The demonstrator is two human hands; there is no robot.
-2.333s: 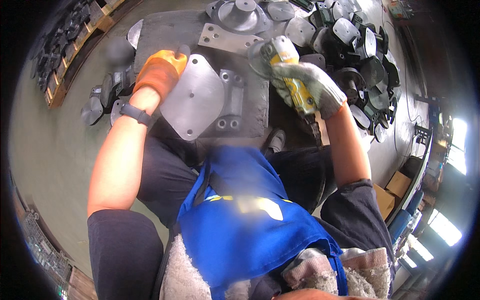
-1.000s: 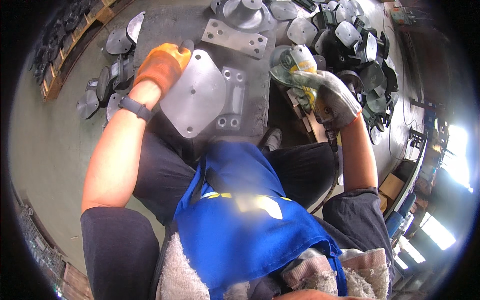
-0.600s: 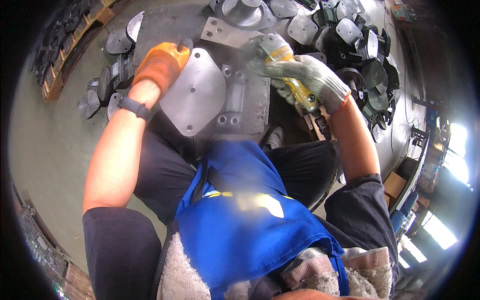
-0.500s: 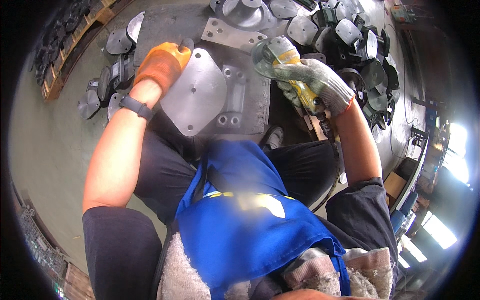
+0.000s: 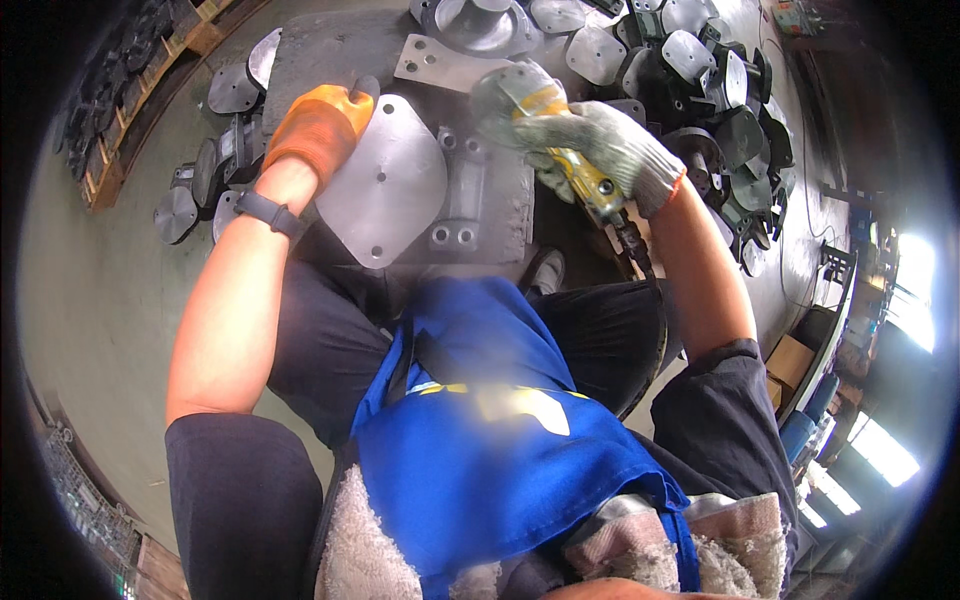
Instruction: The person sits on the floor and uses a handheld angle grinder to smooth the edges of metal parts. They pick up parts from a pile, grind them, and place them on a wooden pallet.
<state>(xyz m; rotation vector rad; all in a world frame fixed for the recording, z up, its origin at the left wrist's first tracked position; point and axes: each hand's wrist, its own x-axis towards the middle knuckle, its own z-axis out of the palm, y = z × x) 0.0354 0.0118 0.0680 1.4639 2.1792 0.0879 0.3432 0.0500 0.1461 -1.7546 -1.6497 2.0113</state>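
Left hand (image 5: pixel 318 130), orange-gloved, sits curled right at the upper-left edge of the diamond-shaped metal plate (image 5: pixel 382 180); its underside is hidden, so whether it pinches cannot be told. Off to the plate's right, the right hand (image 5: pixel 595 140) is wrapped around a yellow angle grinder (image 5: pixel 592 188), its blurred disc (image 5: pixel 492 100) apart from the plate. Just right of the plate lies a holed bracket (image 5: pixel 465 188); above and right, a flat drilled bar (image 5: pixel 440 65). Down at the plate's lower tip comes the near edge of the worktable (image 5: pixel 330 55), with bare tabletop above the plate. Well right of the plate, metal parts (image 5: pixel 735 140) crowd in a heap.
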